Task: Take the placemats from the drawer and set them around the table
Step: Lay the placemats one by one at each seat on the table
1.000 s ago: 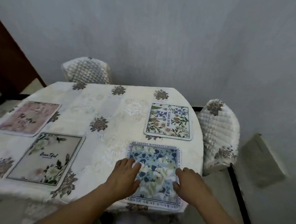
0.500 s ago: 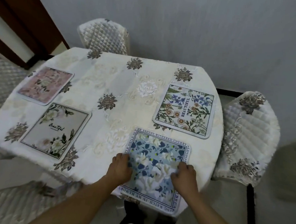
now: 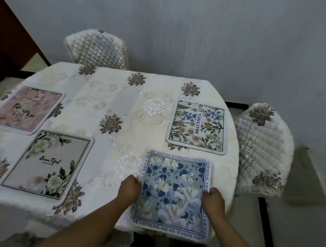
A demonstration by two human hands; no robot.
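Observation:
A blue floral placemat [image 3: 173,192] with a lettered border lies at the table's near right edge, its near corner hanging slightly over the edge. My left hand [image 3: 129,189] grips its left edge with curled fingers. My right hand [image 3: 213,201] grips its right edge the same way. Three more placemats lie flat on the table: a green and orange "BEAUTIFUL" placemat [image 3: 198,126] at the far right, a grey placemat with white flowers [image 3: 46,163] at the near left, and a pink placemat [image 3: 26,109] at the far left.
The table [image 3: 121,109] wears a cream embroidered cloth. A quilted chair [image 3: 98,49] stands behind it by the grey wall, another quilted chair [image 3: 263,147] at its right. A dark wooden door frame [image 3: 13,40] is at the far left.
Both hands went from lying flat on the blue placemat to curling round its left and right edges. The camera view shifted, and the mat now sits closer to the near edge.

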